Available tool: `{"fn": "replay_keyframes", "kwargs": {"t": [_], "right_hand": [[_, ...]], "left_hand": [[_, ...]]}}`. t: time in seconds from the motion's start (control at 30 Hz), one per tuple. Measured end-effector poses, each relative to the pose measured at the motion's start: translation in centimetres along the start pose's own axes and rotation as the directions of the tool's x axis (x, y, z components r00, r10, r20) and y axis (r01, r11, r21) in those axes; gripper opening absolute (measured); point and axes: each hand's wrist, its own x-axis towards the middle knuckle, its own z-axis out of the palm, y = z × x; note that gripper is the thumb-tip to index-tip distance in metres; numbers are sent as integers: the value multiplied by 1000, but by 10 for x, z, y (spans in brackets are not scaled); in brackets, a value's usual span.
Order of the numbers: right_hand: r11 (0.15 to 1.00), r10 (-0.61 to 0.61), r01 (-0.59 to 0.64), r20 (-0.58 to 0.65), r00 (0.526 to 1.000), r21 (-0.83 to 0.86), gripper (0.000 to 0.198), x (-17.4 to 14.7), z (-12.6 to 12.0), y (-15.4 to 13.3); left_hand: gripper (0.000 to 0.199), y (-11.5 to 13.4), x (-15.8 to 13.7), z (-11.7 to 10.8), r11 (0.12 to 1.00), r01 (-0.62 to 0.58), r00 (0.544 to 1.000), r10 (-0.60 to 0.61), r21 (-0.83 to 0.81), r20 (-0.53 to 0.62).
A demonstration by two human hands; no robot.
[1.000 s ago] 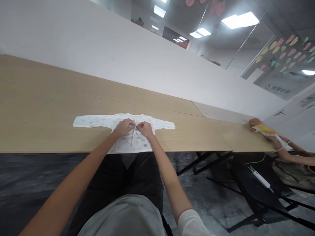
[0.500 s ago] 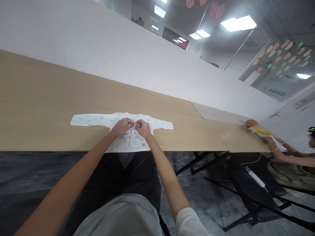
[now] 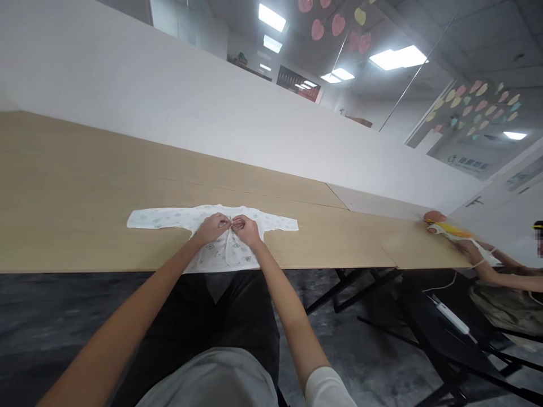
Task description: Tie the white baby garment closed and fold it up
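A small white baby shirt point(image 3: 216, 255) with a faint print lies flat on the wooden table, sleeves spread to both sides and its hem at the table's near edge. My left hand point(image 3: 213, 228) pinches the cloth at the front opening, just below the neckline. Right beside it, my right hand point(image 3: 246, 230) pinches the other edge of the same opening, the fingertips of both hands nearly touching. Whatever fastening lies between the fingertips is too small to make out.
The wooden table point(image 3: 85, 169) runs along a white wall point(image 3: 178, 107). At the far right a person's hands point(image 3: 469, 249) hold a doll point(image 3: 449, 229) in yellow and white cloth. A black chair with a white power strip point(image 3: 452, 317) stands below.
The view has tilted up slightly, so the table and shirt appear lower. Both hands stay pinched at the shirt's front opening, with only small finger movements.
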Motion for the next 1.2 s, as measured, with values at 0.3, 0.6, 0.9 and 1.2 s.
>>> {"fn": "replay_keyframes", "kwargs": {"t": [0.3,0.6,0.9,1.2], "right_hand": [[988,52,-53,11,999,148,14,0,5,-8],[984,73,-68,-19,997,167,19,4,6,-9],[997,-4,13,104,995,-78,29,11,-1,-4],[929,-44,82,113,993,-360,8,14,2,-21]], "left_hand": [[38,-1,1,0,999,-4,1000,4,42,13],[43,0,3,-9,998,16,990,-25,61,138],[50,5,-16,-23,897,45,954,-170,439,249],[54,3,-2,-15,868,60,929,-229,493,289]]}}
